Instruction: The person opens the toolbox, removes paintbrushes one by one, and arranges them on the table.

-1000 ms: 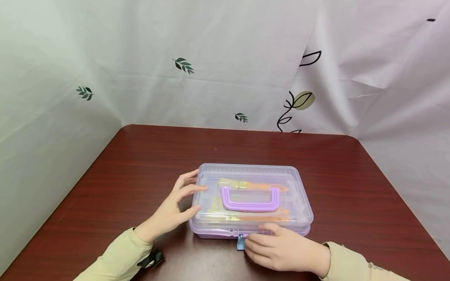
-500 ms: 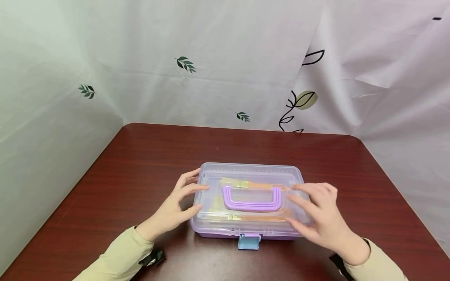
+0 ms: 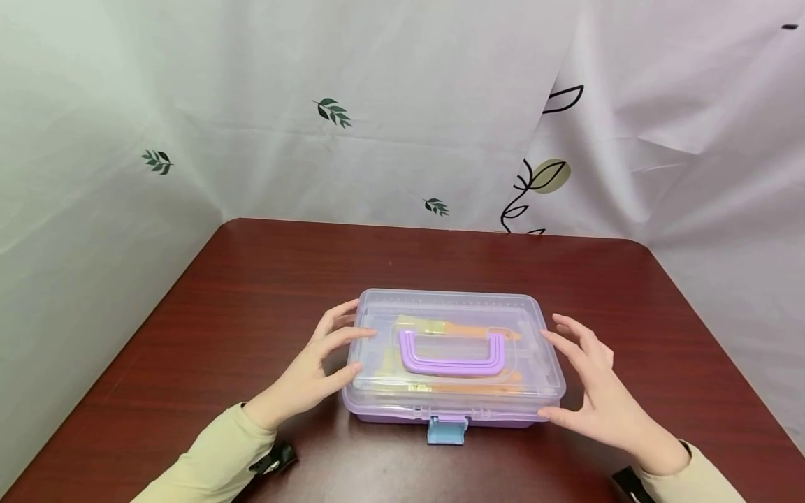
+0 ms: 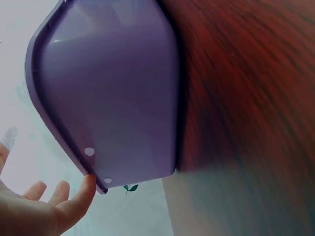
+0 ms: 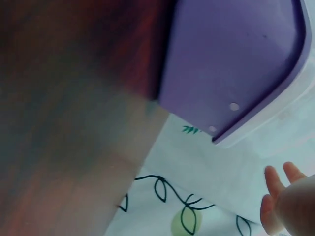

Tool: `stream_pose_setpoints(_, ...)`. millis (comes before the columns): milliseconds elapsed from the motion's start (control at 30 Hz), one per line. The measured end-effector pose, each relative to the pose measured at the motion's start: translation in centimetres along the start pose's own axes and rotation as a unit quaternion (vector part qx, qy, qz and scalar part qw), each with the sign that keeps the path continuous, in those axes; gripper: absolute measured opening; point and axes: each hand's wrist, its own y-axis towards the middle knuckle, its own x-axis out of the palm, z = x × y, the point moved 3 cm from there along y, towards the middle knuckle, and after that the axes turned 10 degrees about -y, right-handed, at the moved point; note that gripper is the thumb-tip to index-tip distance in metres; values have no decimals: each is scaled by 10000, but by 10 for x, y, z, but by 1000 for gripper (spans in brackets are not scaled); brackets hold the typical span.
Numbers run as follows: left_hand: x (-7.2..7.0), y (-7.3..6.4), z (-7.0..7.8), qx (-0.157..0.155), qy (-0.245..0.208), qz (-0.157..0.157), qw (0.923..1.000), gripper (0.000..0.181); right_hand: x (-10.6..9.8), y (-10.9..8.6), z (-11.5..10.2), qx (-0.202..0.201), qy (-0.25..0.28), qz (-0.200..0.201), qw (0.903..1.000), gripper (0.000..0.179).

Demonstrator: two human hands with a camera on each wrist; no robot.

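Observation:
A plastic case (image 3: 450,348) with a clear lid and a purple base (image 4: 113,93) sits flat on the table. Its purple handle (image 3: 453,367) lies folded on top, and a blue latch (image 3: 447,432) hangs unfastened at the front. Through the lid show an orange-handled brush (image 3: 468,330) and another similar brush (image 3: 465,388). My left hand (image 3: 311,369) is at the left end, thumb and fingers spread, fingertips at the lid's edge. At the right end, my right hand (image 3: 597,395) is spread likewise, with its thumb tip at the front right corner.
The dark red wooden table (image 3: 302,258) extends around the case. A white curtain (image 3: 377,63) printed with leaves stands behind the table and along both sides. Black straps (image 3: 273,459) are worn at both wrists.
My right hand has left the front latch, passed over the lid and moved right to the case's right end. The latch now shows fully. My left hand stays in place.

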Motion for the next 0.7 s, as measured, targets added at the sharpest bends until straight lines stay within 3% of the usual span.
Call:
stream_pose_setpoints(133,0,0,0,-53,42,1,10000,41,5,-6,3,69,-31,-232,9997,102)
stream_pose_setpoints(333,-1,-1,0,-155,104,-71,9998,43,11,-7,6,-6,-40,-189,9998,102)
stream_pose_setpoints(533,-1,-3,0,-109,144,-346,9992,58,16,-6,6,-59,131,-179,9997,98)
stream_pose_setpoints(700,-2,-5,0,-20,381,-459,9982,70,20,-6,5,-177,301,61,9994,94)
